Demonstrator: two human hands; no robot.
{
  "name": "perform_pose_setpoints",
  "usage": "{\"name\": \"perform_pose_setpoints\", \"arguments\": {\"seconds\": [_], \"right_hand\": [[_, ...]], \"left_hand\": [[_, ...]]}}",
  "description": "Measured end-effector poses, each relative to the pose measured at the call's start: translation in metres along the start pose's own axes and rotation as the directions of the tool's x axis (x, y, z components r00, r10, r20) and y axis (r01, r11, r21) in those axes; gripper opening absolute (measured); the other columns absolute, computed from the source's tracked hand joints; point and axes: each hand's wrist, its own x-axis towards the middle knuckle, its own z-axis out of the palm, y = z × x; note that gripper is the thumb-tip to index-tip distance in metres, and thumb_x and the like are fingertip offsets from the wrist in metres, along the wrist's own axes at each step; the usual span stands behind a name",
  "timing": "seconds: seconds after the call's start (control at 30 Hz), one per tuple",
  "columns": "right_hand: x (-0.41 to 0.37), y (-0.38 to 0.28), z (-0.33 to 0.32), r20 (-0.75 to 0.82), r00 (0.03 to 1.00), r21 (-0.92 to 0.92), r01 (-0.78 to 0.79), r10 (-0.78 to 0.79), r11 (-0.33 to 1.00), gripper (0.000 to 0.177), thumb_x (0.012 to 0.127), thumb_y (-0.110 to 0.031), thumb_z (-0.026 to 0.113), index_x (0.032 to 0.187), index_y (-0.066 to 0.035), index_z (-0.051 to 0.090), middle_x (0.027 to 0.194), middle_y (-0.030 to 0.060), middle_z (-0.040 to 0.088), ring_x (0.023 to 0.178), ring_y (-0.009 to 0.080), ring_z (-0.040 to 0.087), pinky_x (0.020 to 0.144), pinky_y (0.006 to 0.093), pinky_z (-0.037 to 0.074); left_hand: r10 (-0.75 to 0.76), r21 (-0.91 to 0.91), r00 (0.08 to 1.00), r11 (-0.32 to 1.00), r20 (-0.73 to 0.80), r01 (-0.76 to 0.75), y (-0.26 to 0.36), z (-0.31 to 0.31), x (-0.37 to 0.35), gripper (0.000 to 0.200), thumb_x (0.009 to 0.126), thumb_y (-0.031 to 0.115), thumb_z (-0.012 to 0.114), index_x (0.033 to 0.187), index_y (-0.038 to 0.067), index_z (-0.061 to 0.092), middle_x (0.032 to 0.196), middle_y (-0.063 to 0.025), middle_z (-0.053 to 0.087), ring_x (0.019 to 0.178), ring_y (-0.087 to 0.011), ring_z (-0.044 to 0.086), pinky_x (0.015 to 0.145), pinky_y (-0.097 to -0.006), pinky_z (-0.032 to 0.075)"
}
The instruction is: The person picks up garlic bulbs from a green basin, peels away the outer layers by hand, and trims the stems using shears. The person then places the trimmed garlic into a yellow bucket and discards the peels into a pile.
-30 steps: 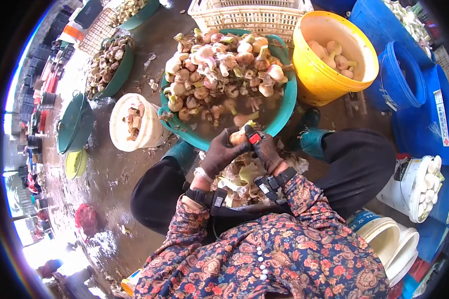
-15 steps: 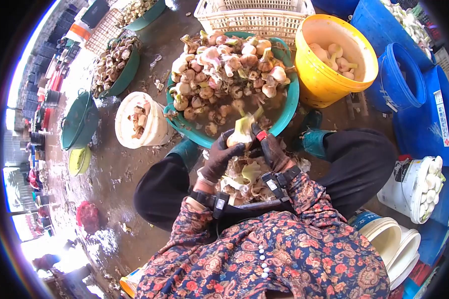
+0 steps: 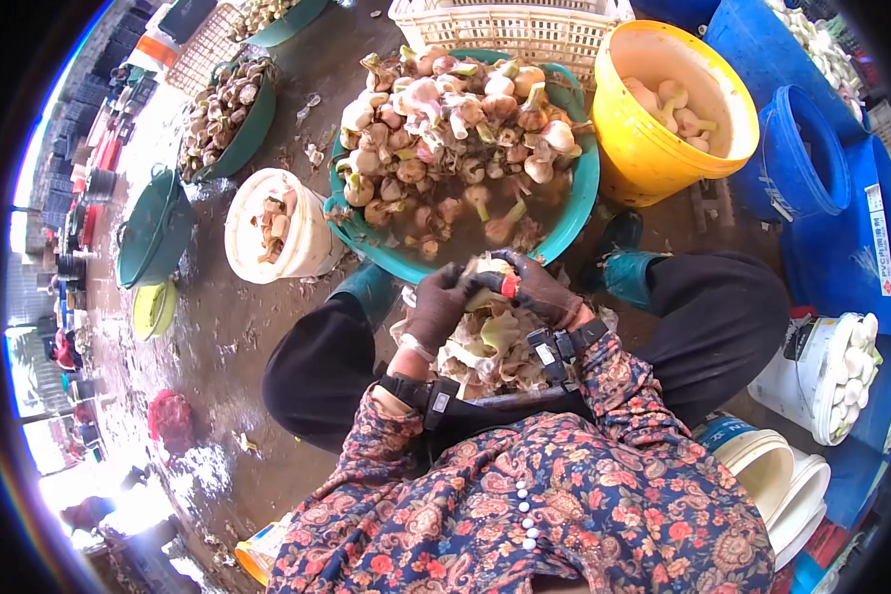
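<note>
The garlic bulb (image 3: 485,265) sits at the centre of the frame, by the near rim of the teal basin (image 3: 586,193), partly hidden by fingers; the gloved left hand (image 3: 438,309) grasps it from the left with fingers curled round; the gloved right hand (image 3: 537,289), red band on one finger, is closed on it from the right; whether the fingertips meet behind cannot be told. Room is tight here; the hands lie close to the basin's near rim, with a heap of garlic peelings (image 3: 500,342) just below them and the dark trouser legs (image 3: 708,322) on both sides; unpeeled garlic bulbs (image 3: 475,109) rise above the basin's far edge at upper centre, while murky water shows along its near side.

At upper right the yellow bucket (image 3: 639,163) stands close against the basin's edge; the blue bucket (image 3: 777,183) is just beside it, hemming that side; at top centre a cream plastic crate (image 3: 540,45) borders the far rim; left of centre a white bucket (image 3: 317,243) stands near the basin; beyond it, the wet floor (image 3: 233,346) spreads wide through the left of the frame.
</note>
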Motion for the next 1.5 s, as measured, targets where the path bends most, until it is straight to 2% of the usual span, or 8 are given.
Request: {"name": "perform_pose_setpoints", "arguments": {"seconds": [0.2, 0.33, 0.47, 0.6, 0.87, 1.07, 1.43, 1.5], "right_hand": [[-0.002, 0.000, 0.010, 0.030, 0.997, 0.329, 0.053, -0.066, 0.943, 0.058, 0.077, -0.018, 0.067, 0.128, -0.004, 0.043, 0.121, 0.0096, 0.049, 0.114, 0.0188, 0.045, 0.096, 0.0304, 0.037], [0.001, 0.005, 0.018, 0.078, 0.836, -0.753, 0.407, -0.543, 0.518, 0.048, 0.073, -0.015, 0.068, 0.118, -0.011, 0.055, 0.120, 0.0161, 0.049, 0.112, 0.0315, 0.047, 0.092, 0.0362, 0.040], [0.002, 0.017, 0.020, -0.103, 0.878, -0.673, 0.284, -0.468, 0.683, 0.030, 0.074, -0.017, 0.068, 0.101, -0.006, 0.063, 0.102, 0.0120, 0.060, 0.097, 0.0270, 0.055, 0.082, 0.0354, 0.045], [0.011, 0.036, -0.003, -0.394, 0.913, 0.501, 0.114, 0.109, 0.858, 0.020, 0.085, -0.022, 0.060, 0.089, -0.003, 0.064, 0.080, 0.0013, 0.063, 0.071, 0.0124, 0.059, 0.069, 0.0270, 0.048], [0.006, 0.070, -0.037, -0.178, 0.972, 0.876, 0.086, 0.154, 0.475, 0.028, 0.087, -0.034, 0.055, 0.098, -0.009, 0.061, 0.088, 0.0040, 0.063, 0.080, 0.0164, 0.060, 0.075, 0.0324, 0.051], [0.015, 0.061, -0.031, -0.277, 0.908, 0.762, 0.008, 0.313, 0.648, 0.041, 0.084, -0.045, 0.056, 0.102, -0.009, 0.059, 0.082, 0.0039, 0.062, 0.064, 0.0141, 0.058, 0.055, 0.0279, 0.049], [-0.026, -0.037, -0.059, -0.277, 0.961, 0.887, 0.262, -0.014, 0.380, 0.039, 0.089, -0.037, 0.051, 0.094, 0.001, 0.059, 0.077, 0.0079, 0.059, 0.070, 0.0191, 0.058, 0.064, 0.0305, 0.047], [-0.006, 0.000, -0.061, 0.033, 0.996, -0.270, -0.068, 0.080, 0.961, 0.027, 0.083, -0.029, 0.056, 0.098, -0.007, 0.064, 0.084, 0.0129, 0.063, 0.078, 0.0226, 0.062, 0.072, 0.0340, 0.049]], "left_hand": [[0.608, 0.375, 0.793, 0.744, -0.034, -0.554, -0.001, -0.015, -0.008, 0.033, 0.084, 0.013, 0.060, 0.113, -0.001, 0.053, 0.094, -0.0113, 0.065, 0.076, -0.0210, 0.062, 0.067, -0.0289, 0.048], [0.462, 0.563, 0.869, 0.677, 0.176, -0.474, 0.003, -0.031, -0.011, 0.042, 0.077, -0.002, 0.060, 0.118, -0.002, 0.050, 0.102, -0.0152, 0.061, 0.089, -0.0259, 0.061, 0.075, -0.0301, 0.049], [-0.129, -0.699, 0.986, 0.696, 0.104, 0.165, -0.002, -0.023, -0.006, 0.040, 0.076, 0.001, 0.060, 0.116, 0.000, 0.052, 0.105, -0.0162, 0.060, 0.096, -0.0329, 0.057, 0.081, -0.0332, 0.047], [0.586, 0.216, 0.791, 0.761, 0.175, -0.612, 0.032, -0.027, -0.030, 0.030, 0.079, 0.009, 0.063, 0.107, 0.001, 0.054, 0.101, -0.0131, 0.060, 0.094, -0.0277, 0.058, 0.085, -0.0339, 0.044], [0.522, -0.862, 0.689, 0.363, 0.502, 0.353, 0.076, -0.044, -0.066, 0.020, 0.072, 0.016, 0.067, 0.071, 0.003, 0.053, 0.059, -0.0049, 0.053, 0.049, -0.0156, 0.049, 0.047, -0.0289, 0.038], [-0.067, 0.689, 0.916, 0.680, 0.396, -0.249, 0.034, -0.050, -0.011, 0.045, 0.076, 0.040, 0.068, 0.093, -0.002, 0.064, 0.082, -0.0151, 0.065, 0.078, -0.0272, 0.063, 0.070, -0.0326, 0.048], [-0.354, 0.776, 0.913, 0.512, -0.202, 0.370, -0.040, -0.008, 0.128, 0.072, 0.067, 0.065, 0.058, 0.097, 0.000, 0.065, 0.102, -0.0187, 0.062, 0.097, -0.0320, 0.060, 0.081, -0.0373, 0.047], [-0.316, 0.722, 0.918, 0.575, -0.238, 0.385, -0.053, 0.000, 0.128, 0.072, 0.064, 0.064, 0.061, 0.095, -0.001, 0.065, 0.102, -0.0186, 0.063, 0.096, -0.0294, 0.061, 0.082, -0.0351, 0.048]]}}
